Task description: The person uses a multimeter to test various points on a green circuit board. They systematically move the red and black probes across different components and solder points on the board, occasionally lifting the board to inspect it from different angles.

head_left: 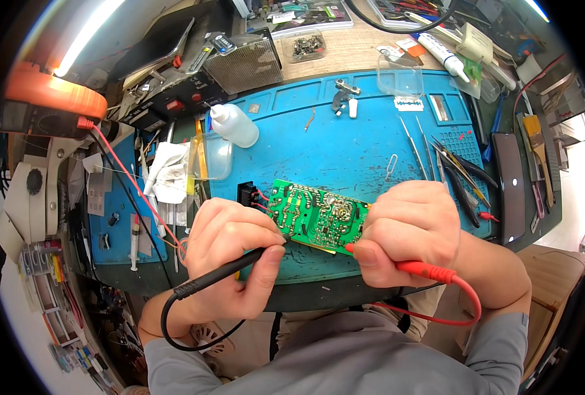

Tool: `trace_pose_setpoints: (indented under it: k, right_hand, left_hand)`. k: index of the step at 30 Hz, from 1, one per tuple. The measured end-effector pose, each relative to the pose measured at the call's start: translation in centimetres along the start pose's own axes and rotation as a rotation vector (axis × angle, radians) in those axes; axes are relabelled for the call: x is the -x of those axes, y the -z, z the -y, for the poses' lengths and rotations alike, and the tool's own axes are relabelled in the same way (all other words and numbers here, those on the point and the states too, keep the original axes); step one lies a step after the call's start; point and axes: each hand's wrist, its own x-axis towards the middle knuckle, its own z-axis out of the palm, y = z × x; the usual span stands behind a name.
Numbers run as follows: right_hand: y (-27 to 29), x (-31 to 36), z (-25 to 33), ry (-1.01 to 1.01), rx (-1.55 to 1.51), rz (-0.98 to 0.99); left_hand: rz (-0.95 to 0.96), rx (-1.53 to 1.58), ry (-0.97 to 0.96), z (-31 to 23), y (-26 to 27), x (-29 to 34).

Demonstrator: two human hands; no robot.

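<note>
A green circuit board lies over the near part of the blue work mat, its soldered side up. A black socket hangs off its left end on short red wires. My left hand is closed around a black multimeter probe, its tip hidden near the board's lower left. My right hand grips a red multimeter probe; its red front end is at the board's right end. Whether either tip touches the board I cannot tell. The orange multimeter, with a red lead plugged in, stands at upper left.
On the blue mat are a white squeeze bottle, a clear plastic box, a paper clip and a razor blade. Tweezers and pliers lie at right, beside a dark phone. Probe leads loop by both forearms.
</note>
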Motion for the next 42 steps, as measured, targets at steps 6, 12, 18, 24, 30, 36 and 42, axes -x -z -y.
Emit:
trace_pose_setpoints:
  k: [6, 12, 18, 24, 30, 36, 42]
  right_hand:
    - [0.06, -0.07, 0.05, -0.001, 0.003, 0.01]
    - [0.01, 0.06, 0.01, -0.002, 0.004, -0.004]
    - [-0.13, 0.04, -0.03, 0.001, -0.001, -0.01]
    - [0.02, -0.03, 0.09, -0.007, 0.006, 0.004]
    - [0.27, 0.02, 0.04, -0.006, 0.011, 0.006]
    - [0.31, -0.13, -0.08, -0.004, 0.017, 0.064]
    - [0.62, -0.12, 0.11, -0.012, -0.036, 0.072]
  left_hand:
    - [0.001, -0.03, -0.024, -0.05, -0.13, -0.2]
    - [0.002, -0.059, -0.019, 0.27, -0.49, -0.39]
    - [0.017, -0.087, -0.033, 0.37, -0.6, -0.24]
    - [0.063, -0.103, -0.027, 0.22, -0.47, -0.22]
    - [0.071, -0.111, -0.024, 0.1, -0.61, -0.46]
    - [0.018, -0.099, -0.043, 0.52, -0.86, -0.08]
    - [-0.036, -0.077, -0.056, 0.3, -0.91, -0.2]
